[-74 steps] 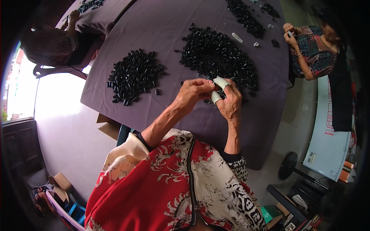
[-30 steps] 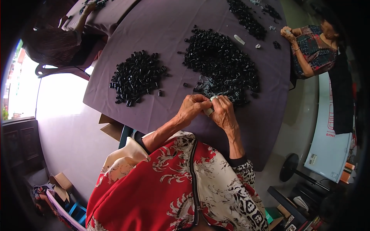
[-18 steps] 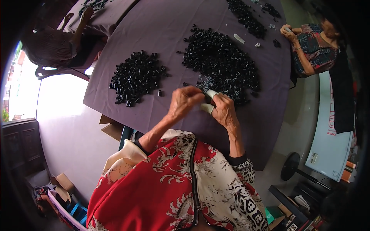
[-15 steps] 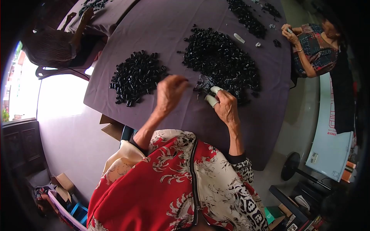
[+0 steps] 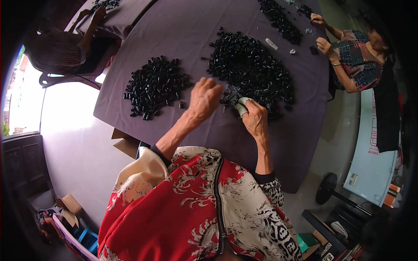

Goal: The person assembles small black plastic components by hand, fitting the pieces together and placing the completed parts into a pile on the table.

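Note:
My left hand (image 5: pixel 205 99) is above the table between two piles of small black parts, its fingers curled in; what they hold, if anything, is hidden. My right hand (image 5: pixel 256 118) is at the near edge of the larger pile (image 5: pixel 250 65). Pale covers (image 5: pixel 242 104) sit on its thumb and a finger, whose tips are closed together; anything between them cannot be made out. Beside these fingertips lie thin greyish scraps (image 5: pixel 233 95) among black pieces. The smaller pile (image 5: pixel 154 89) lies to the left, with one loose black piece (image 5: pixel 182 105) near its right edge.
A purple-grey cloth (image 5: pixel 174 35) covers the table. Farther back lie a white blade-shaped tool (image 5: pixel 271 44), a small white object (image 5: pixel 292 51) and another black pile (image 5: pixel 281 21). One person (image 5: pixel 359 56) works at the right edge, another (image 5: pixel 58 54) at a table far left.
My left hand has moved right, toward my right hand. My right thumb and finger have come together. A loose black piece now shows by the smaller pile. The right-hand person's hands have parted.

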`<act>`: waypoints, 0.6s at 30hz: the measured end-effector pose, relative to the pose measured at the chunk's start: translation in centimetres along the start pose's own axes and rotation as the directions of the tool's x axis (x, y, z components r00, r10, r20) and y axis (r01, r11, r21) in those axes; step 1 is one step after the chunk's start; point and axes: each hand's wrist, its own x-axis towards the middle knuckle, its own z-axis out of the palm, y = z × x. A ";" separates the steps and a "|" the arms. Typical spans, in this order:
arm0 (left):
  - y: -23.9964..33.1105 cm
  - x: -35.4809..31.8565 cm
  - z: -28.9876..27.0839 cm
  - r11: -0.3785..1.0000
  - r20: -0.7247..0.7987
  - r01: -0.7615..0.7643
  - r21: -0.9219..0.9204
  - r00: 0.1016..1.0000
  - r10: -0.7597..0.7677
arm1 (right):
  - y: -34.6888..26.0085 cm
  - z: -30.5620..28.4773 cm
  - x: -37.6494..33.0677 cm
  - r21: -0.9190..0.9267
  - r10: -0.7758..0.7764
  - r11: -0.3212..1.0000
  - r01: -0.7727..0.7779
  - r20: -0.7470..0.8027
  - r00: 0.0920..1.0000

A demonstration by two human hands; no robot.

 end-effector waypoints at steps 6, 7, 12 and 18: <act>-0.2 1.3 2.7 1.000 0.183 -0.016 0.001 0.983 0.015 | -0.1 -0.5 -0.3 0.015 0.067 0.998 -0.068 0.050 0.996; -0.3 1.5 2.8 1.000 0.216 -0.017 -0.012 0.976 0.019 | -0.3 -0.3 -0.5 0.016 0.070 0.997 -0.071 0.050 0.996; -0.4 2.1 1.3 0.982 0.214 0.107 -0.158 0.974 -0.071 | -0.4 0.4 -0.8 -0.006 0.060 0.998 -0.060 0.093 0.994; 0.7 1.1 -3.0 0.875 0.320 0.318 -0.366 0.926 -0.202 | -1.1 -0.2 -0.9 -0.028 0.069 0.997 -0.067 0.078 0.995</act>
